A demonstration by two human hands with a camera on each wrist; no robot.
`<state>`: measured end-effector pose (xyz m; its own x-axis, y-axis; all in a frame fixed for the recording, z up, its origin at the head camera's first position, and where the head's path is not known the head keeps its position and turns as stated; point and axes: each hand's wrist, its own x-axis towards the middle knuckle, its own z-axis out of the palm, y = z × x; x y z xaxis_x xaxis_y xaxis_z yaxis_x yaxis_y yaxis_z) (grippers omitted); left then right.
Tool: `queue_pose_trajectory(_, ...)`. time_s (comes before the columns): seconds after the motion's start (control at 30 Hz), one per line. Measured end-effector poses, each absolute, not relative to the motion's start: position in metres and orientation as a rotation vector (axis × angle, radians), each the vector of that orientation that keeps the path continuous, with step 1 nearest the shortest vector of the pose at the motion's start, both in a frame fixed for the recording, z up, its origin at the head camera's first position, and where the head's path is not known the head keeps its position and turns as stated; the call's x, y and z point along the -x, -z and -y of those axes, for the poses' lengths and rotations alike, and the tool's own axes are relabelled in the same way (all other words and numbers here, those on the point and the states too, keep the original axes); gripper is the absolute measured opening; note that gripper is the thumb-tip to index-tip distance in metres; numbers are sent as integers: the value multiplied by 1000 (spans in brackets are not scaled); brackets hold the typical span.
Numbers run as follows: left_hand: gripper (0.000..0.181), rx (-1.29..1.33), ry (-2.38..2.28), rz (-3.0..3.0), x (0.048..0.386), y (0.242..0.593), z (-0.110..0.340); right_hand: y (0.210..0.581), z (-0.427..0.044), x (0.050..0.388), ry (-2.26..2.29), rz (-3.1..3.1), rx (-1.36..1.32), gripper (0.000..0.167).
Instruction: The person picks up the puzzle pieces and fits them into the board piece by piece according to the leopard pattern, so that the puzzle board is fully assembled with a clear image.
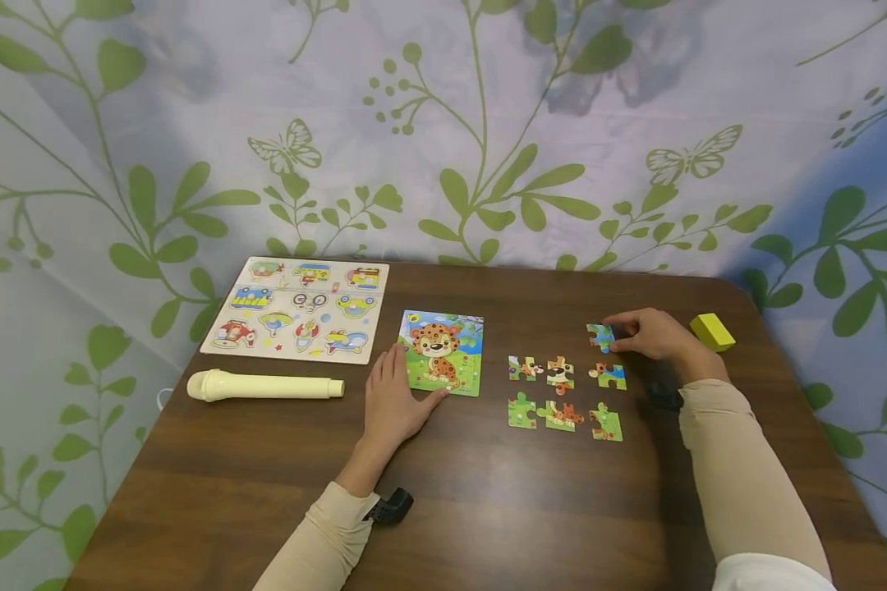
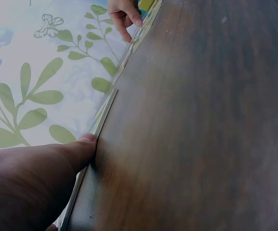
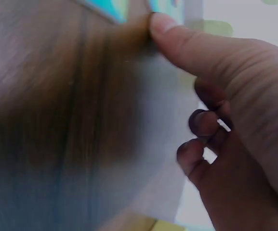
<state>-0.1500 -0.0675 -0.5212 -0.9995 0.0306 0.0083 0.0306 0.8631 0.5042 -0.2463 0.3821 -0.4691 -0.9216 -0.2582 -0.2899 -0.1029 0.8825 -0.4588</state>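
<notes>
**Pinch grip on a puzzle piece, right hand**

The piece (image 1: pixel 599 336) lies at the top right of a group of puzzle pieces, to the right of the card and near the table's far edge. The right hand (image 1: pixel 654 335) pinches its right side between thumb and forefinger; whether it is flat on the table or slightly raised cannot be told. In the right wrist view the other fingers curl inward, holding nothing.

A light grip on the rim, with the printed face uncovered, should serve best: thin pieces probably tip or skid if pressed hard on one side. The right-hand piece (image 1: pixel 610 376) of the middle row lies just below, apart from the pinched one; a low, level, slow movement would likely avoid nudging it. Tabs and sockets are best matched by eye before any pressure, and the fit never forced.

The card (image 1: pixel 454 361), showing the whole leopard, offers a useful reference for colour and orientation. The left hand (image 1: pixel 394 402) rests at its near left corner, fingers extended along the left side, thumb at the near edge; gentle contact is enough to steady it.

Farther out on the table (image 1: pixel 488 509) lie a microphone (image 1: pixel 266 386), a peg board (image 1: pixel 318 330) and a yellow block (image 1: pixel 712 332).
</notes>
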Motion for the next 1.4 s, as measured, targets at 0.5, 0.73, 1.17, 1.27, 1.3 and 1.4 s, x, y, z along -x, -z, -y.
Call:
queue_pose_trajectory(0.5, 109, 47, 806, 3023, 149, 522, 68, 471, -300, 254, 612, -2854, 462, 48)
queue_pose_trajectory(0.73, 109, 44, 810, 3022, 149, 520, 69, 469, -205, 262, 520, -2852, 657, 46)
queue_pose_trajectory(1.17, 109, 62, 792, 3007, 150, 524, 68, 474, -153, 258, 298, -2886, 700, 50)
queue_pose_trajectory(1.27, 108, 76, 800, 2997, 150, 524, 69, 474, -151, 258, 307, -2895, 729, 47)
queue_pose_trajectory(1.3, 108, 80, 803, 2997, 150, 524, 69, 475, -150, 258, 300, -2897, 738, 46)
queue_pose_trajectory(1.4, 108, 85, 813, 2997, 150, 525, 69, 478, -146, 258, 262, -2894, 746, 51)
